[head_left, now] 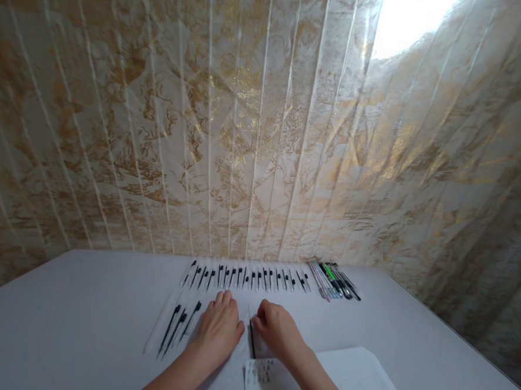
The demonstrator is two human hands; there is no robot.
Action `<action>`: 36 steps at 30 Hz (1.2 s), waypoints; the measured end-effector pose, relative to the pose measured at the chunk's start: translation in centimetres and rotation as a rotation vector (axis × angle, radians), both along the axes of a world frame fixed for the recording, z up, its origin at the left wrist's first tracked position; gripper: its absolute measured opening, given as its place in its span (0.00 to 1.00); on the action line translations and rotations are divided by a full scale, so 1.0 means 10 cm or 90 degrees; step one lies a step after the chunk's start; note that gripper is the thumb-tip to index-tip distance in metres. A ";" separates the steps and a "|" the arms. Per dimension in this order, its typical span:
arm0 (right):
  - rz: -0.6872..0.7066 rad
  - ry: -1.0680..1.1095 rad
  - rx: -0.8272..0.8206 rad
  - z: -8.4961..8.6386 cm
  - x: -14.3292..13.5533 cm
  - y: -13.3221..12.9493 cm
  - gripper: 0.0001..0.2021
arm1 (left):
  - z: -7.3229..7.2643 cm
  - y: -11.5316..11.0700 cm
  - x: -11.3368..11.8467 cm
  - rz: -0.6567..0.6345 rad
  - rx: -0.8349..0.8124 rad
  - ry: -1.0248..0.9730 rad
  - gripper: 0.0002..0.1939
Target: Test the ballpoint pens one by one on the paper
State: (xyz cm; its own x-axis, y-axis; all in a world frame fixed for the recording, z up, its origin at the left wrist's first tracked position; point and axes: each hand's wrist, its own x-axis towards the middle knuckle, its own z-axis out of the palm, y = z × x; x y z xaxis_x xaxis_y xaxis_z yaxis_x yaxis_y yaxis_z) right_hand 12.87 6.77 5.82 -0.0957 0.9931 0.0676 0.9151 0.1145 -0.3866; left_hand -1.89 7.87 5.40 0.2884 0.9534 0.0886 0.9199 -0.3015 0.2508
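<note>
The left hand lies back-up over the table, its fingers close together and bent away from view; whether it grips anything underneath cannot be told. The right hand is curled, thumb side inward, its fingertips mostly hidden behind the knuckles. Just beside its thumb runs a thin black pen refill, in the gap between the hands; I cannot tell if it is pinched or merely touching. Faint clear slivers near its upper end are too blurred to name.

Left of the left hand lie three black-clipped pens and a barely visible clear tube. Below the right hand, its forearm covers part of a marked sheet, its marks unreadable, and of a white tray, both cut off by the lower edge.

Farther out, a row of slim clear pens blurs together, ending near a bundle of assorted pens, overlapping too closely to count. Behind the white table hangs a gold-patterned curtain, glare washing out its upper right.
</note>
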 end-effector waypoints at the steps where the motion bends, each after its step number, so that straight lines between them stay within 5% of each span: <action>1: -0.008 -0.017 -0.009 0.02 -0.03 -0.02 0.08 | 0.01 0.00 -0.03 -0.001 -0.009 0.003 0.09; 13: -0.025 -0.095 -0.073 0.17 -0.22 -0.13 0.08 | 0.20 0.10 -0.27 -0.012 -0.137 -0.145 0.06; 19: -0.047 0.131 -0.040 0.24 0.02 -0.01 0.04 | 0.12 0.10 -0.23 -0.097 -0.231 -0.327 0.06; 28: -0.038 0.649 0.157 0.51 0.40 0.11 0.05 | 0.26 0.03 -0.16 -0.191 -0.231 -0.468 0.07; 36: 0.008 0.633 0.111 0.41 0.25 0.07 0.05 | 0.32 -0.04 -0.13 -0.212 -0.245 -0.508 0.07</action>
State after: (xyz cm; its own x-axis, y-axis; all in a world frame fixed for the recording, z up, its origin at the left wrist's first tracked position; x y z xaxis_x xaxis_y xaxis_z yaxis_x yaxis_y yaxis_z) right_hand 15.36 7.51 9.96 0.0731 0.9612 0.2660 0.1846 0.2491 -0.9507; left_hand -3.20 7.49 8.59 0.5408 0.8379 0.0743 0.3150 -0.2837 0.9057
